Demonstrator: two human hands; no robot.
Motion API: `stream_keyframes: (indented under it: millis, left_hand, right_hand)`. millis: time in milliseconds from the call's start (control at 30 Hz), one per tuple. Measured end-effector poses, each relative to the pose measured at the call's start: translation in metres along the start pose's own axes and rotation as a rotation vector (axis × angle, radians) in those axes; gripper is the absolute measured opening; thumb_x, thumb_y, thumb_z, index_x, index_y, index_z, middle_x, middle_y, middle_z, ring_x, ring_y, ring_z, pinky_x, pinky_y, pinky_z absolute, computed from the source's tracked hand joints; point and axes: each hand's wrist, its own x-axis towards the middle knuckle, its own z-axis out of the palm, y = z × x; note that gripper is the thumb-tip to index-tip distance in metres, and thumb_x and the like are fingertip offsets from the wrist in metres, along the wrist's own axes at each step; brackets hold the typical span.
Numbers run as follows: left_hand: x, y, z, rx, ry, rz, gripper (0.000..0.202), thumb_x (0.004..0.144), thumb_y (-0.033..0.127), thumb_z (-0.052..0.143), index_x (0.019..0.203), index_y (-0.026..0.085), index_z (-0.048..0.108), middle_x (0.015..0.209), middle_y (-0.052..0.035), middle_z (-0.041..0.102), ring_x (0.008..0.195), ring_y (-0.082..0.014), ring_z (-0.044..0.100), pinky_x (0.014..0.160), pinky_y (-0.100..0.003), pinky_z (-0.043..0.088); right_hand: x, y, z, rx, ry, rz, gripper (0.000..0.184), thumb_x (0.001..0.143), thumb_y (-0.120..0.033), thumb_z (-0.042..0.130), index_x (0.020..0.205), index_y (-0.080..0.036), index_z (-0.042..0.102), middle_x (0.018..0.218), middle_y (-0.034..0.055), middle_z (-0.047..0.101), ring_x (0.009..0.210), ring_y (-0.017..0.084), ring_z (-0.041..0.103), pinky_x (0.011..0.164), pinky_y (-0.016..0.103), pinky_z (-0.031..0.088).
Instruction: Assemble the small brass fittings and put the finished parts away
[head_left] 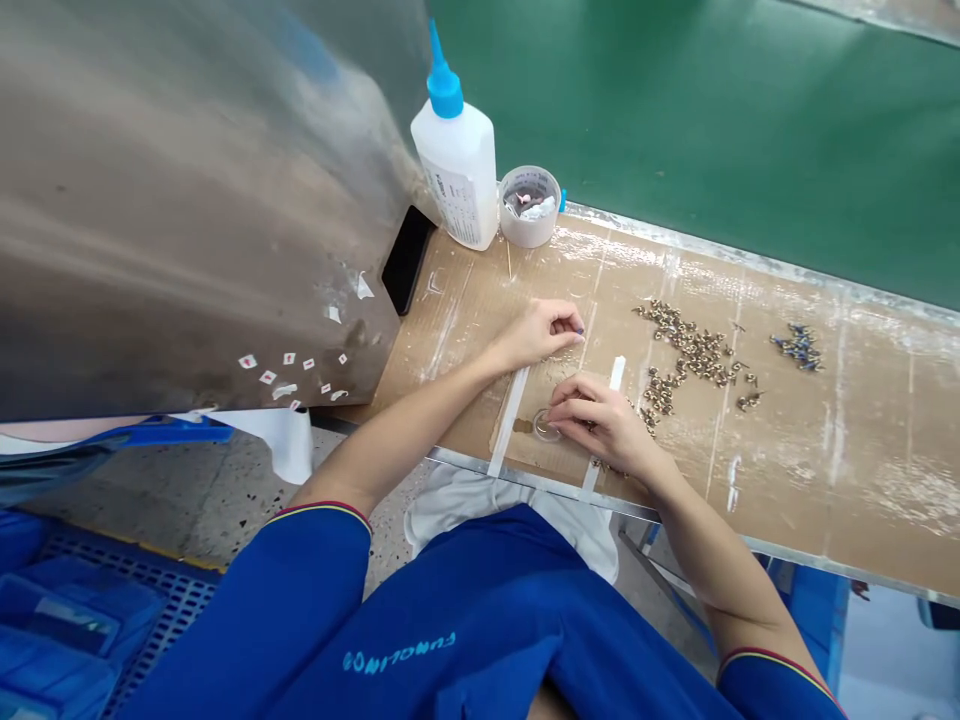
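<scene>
My left hand (541, 333) rests low over the cardboard-covered bench, fingers curled in and pinched, with a tiny dark blue speck at the tips too small to name. Close to the front edge, my right hand (602, 423) has its thumb and fingers pressed together over a small clear round dish (546, 426); whatever they pinch is hidden. Right of the hands spreads a loose heap of small brass-coloured metal parts (697, 352). Farther right lies a smaller pile of similar parts with blue on them (798, 348). Strips of white tape (509, 420) flank the dish.
A white squeeze bottle (459, 165) with a blue nozzle stands at the back beside a tape roll (530, 207) holding scraps. A thin wooden stick (509, 260) and black phone (407, 260) are nearby. A metal panel (187, 220) rises left; a green surface (712, 130) runs behind.
</scene>
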Motion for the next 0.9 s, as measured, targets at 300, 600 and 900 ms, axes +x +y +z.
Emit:
stream_keyframes:
  millis: [300, 600, 900]
  left_hand:
    - [0.001, -0.006, 0.001, 0.089, -0.011, 0.039, 0.006, 0.077, 0.009, 0.070, 0.074, 0.013, 0.067, 0.073, 0.0001, 0.066, 0.068, -0.0106, 0.057, 0.070, -0.025, 0.045]
    - [0.000, -0.010, 0.004, 0.135, -0.001, 0.069, 0.006, 0.080, 0.009, 0.067, 0.077, 0.013, 0.068, 0.076, -0.0017, 0.068, 0.070, -0.0115, 0.058, 0.071, -0.026, 0.044]
    - [-0.005, -0.003, 0.008, 0.143, -0.015, 0.093, 0.006, 0.083, 0.017, 0.070, 0.078, 0.014, 0.068, 0.073, -0.0005, 0.065, 0.067, -0.0116, 0.056, 0.068, -0.025, 0.043]
  right_hand:
    - [0.001, -0.014, -0.016, -0.152, -0.097, -0.005, 0.020, 0.104, -0.021, 0.055, 0.090, -0.023, 0.069, 0.096, 0.0071, 0.064, 0.084, 0.018, 0.060, 0.074, 0.032, 0.050]
    - [0.001, -0.006, -0.014, -0.133, -0.064, 0.045, 0.020, 0.103, -0.021, 0.054, 0.089, -0.023, 0.069, 0.101, 0.0083, 0.063, 0.085, 0.019, 0.059, 0.073, 0.034, 0.049]
    - [0.000, -0.001, -0.024, 0.244, 0.136, 0.234, 0.019, 0.102, -0.039, 0.061, 0.090, -0.024, 0.066, 0.091, 0.0044, 0.073, 0.086, 0.018, 0.072, 0.074, 0.034, 0.058]
